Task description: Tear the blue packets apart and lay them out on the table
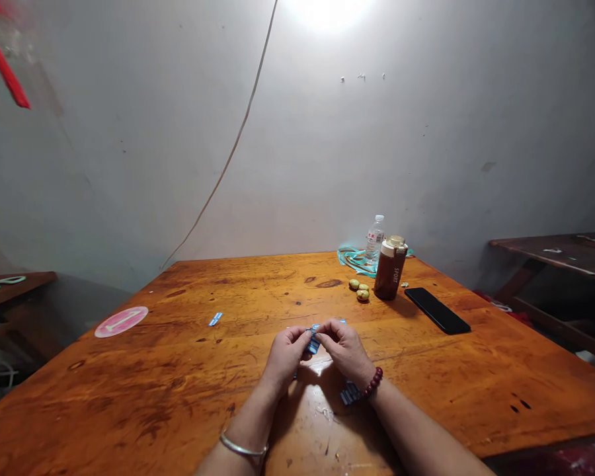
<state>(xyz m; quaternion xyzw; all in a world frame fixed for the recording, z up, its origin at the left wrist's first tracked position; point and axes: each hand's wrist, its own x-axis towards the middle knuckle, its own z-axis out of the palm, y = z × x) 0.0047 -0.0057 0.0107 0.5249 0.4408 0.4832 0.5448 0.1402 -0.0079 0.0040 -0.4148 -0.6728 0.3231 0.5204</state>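
Over the near middle of the table, my left hand (pixel 288 357) is closed with a small blue-and-white packet (pixel 314 343) between thumb and fingers. Pinching at the top of the same packet is my right hand (pixel 346 352), thumb and forefinger together. Whether it is a sachet or a card is too small to tell. More blue-and-white pieces (pixel 350 394) lie under my right wrist, partly hidden by it. Behind my right fingers, another such piece (pixel 342 322) shows only in part. A single small blue-and-white piece (pixel 215 319) lies apart on the left.
On the wooden table (pixel 188 383), a brown sports bottle (pixel 389 271) stands at the back right beside three yellowish round items (pixel 362 295). Behind it are a clear water bottle (pixel 375 241) and turquoise straps (pixel 353 262). A black phone (pixel 437 311) lies right; a pink oval (pixel 121 322) lies left.
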